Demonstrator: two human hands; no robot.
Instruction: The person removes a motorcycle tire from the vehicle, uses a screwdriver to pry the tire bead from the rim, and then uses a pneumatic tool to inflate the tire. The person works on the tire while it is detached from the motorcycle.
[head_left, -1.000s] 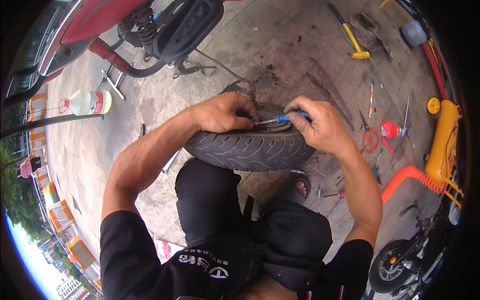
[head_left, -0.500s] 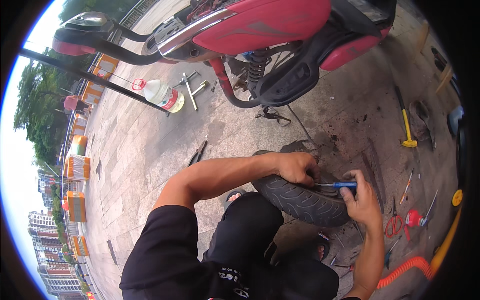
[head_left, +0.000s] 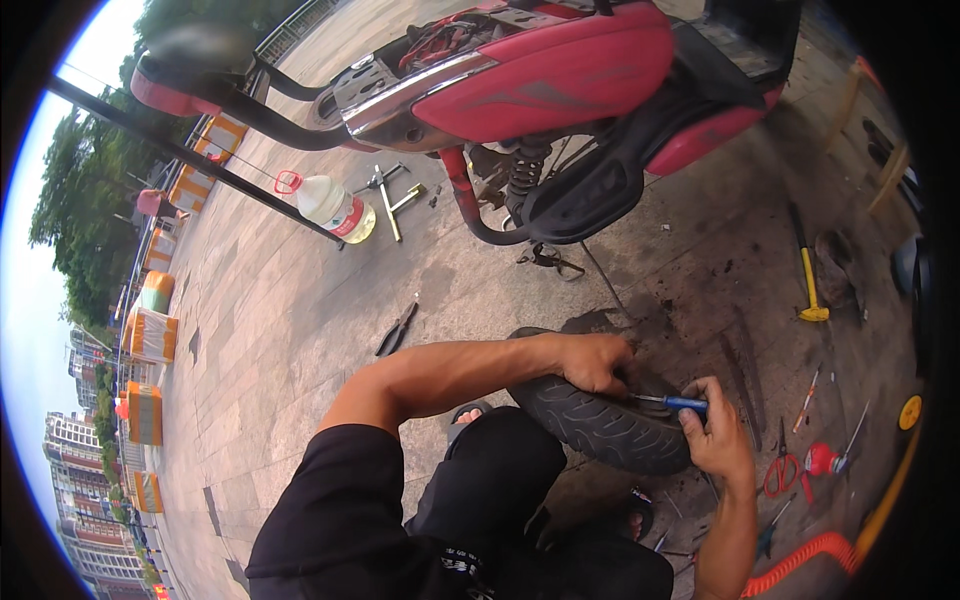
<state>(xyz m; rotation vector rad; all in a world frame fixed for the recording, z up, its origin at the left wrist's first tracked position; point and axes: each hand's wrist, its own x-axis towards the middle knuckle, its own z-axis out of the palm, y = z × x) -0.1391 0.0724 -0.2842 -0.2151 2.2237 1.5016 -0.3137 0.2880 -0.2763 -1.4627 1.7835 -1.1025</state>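
Observation:
A black treaded tire (head_left: 600, 425) lies on the paving in front of my knees. My left hand (head_left: 594, 362) reaches across its top with fingers curled down into the opening, closed; the fingertips are hidden. From the right, my right hand (head_left: 718, 437) grips a blue-handled screwdriver (head_left: 684, 404) between thumb and fingers. Its metal shaft points left into the tire's opening, toward my left fingers. What the tip touches I cannot tell.
Beyond the tire stands a red scooter (head_left: 550, 85). Pliers (head_left: 398, 328) and a plastic jug of liquid (head_left: 338, 208) are at left. On the right lie a yellow-headed hammer (head_left: 810, 285), red-handled scissors (head_left: 781, 472) and an orange coiled hose (head_left: 800, 562).
The whole view has shifted, so the scene sits a little lower. The screwdriver is slightly more tilted, its handle end lower. Both hands stay at the tire.

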